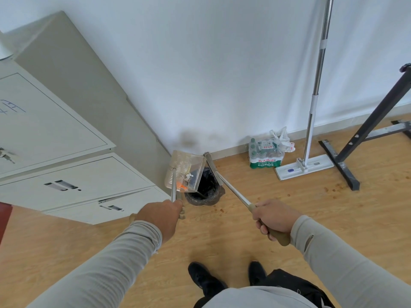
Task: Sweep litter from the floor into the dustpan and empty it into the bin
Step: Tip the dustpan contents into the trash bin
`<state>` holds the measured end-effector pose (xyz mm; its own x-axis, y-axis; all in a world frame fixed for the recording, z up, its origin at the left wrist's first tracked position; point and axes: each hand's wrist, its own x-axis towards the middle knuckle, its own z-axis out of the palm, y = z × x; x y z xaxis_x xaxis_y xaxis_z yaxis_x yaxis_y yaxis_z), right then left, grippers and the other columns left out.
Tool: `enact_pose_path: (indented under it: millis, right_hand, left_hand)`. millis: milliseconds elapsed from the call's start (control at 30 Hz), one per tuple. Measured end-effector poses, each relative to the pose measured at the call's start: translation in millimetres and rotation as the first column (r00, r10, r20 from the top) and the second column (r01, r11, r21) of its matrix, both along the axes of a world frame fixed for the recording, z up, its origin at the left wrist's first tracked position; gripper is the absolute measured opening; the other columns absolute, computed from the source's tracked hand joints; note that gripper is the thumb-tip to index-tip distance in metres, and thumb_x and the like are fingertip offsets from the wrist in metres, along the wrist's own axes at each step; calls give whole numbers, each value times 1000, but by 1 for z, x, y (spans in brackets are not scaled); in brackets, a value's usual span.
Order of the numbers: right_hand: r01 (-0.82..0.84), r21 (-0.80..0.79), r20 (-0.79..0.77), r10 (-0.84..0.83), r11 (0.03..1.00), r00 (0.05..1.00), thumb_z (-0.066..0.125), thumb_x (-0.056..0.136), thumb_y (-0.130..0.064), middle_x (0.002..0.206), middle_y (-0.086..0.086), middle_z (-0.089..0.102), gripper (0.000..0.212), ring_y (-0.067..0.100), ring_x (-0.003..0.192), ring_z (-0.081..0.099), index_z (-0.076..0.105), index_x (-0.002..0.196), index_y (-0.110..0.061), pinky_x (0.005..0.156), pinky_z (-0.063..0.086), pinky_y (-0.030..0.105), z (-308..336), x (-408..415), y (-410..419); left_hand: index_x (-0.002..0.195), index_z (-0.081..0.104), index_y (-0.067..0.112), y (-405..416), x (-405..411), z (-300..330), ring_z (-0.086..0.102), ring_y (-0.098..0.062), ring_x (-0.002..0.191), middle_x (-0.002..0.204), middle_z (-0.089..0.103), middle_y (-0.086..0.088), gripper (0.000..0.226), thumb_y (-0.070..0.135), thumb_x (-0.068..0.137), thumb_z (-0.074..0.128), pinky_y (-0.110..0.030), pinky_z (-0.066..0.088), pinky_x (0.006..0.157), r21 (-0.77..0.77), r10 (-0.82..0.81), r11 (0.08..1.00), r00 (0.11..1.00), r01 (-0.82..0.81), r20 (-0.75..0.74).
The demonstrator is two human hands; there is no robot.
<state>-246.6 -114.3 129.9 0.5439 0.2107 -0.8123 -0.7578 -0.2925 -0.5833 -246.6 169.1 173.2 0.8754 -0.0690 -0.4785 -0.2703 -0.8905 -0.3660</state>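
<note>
My left hand [161,215] grips the metal handle of a clear dustpan [183,172], which is raised and tilted over a small bin [205,190] lined with a black bag. White and orange litter [185,182] sits at the pan's lower edge, above the bin's mouth. My right hand [274,218] holds the tan grip of a broom [216,174]; its metal shaft runs up-left, and the broom head rests by the bin's far right rim, near the wall.
A beige filing cabinet [73,165] stands close on the left of the bin. A pack of water bottles [265,155], a flat mop [304,166] leaning on the wall and a black metal stand [347,165] are at the right. Small brown spots [337,190] mark the wooden floor.
</note>
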Motion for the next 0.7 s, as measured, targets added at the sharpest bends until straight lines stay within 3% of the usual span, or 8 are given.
enact_pose_path:
  millis: [100, 200, 700]
  right_hand:
    - [25, -4, -15, -25, 1000, 1000, 47, 90, -6, 66, 6, 50, 6, 13, 44, 44, 52, 90, -10, 43, 35, 21, 0, -2, 2]
    - [33, -5, -37, -33, 999, 999, 46, 91, -6, 65, 6, 49, 6, 13, 43, 43, 50, 90, -10, 42, 34, 20, 1, -2, 3]
    - [32, -22, -24, -33, 999, 999, 47, 90, -7, 68, 8, 52, 16, 14, 46, 45, 60, 99, -3, 46, 37, 24, 4, -3, 6]
  left_hand:
    - [141, 41, 23, -4, 0, 2, 67, -29, 104, 121, 61, -4, 48, 9, 95, 45, -36, 44, 70, 14, 3, 1000, 1000, -2, -10]
    - [139, 44, 22, -1, 2, 2, 68, -28, 98, 116, 63, -4, 47, 10, 93, 47, -38, 54, 77, 5, -5, 1000, 1000, 5, -2]
    - [138, 44, 24, 0, 0, 4, 69, -28, 95, 113, 65, -3, 44, 14, 95, 47, -39, 54, 78, -24, -19, 1000, 999, 20, 34]
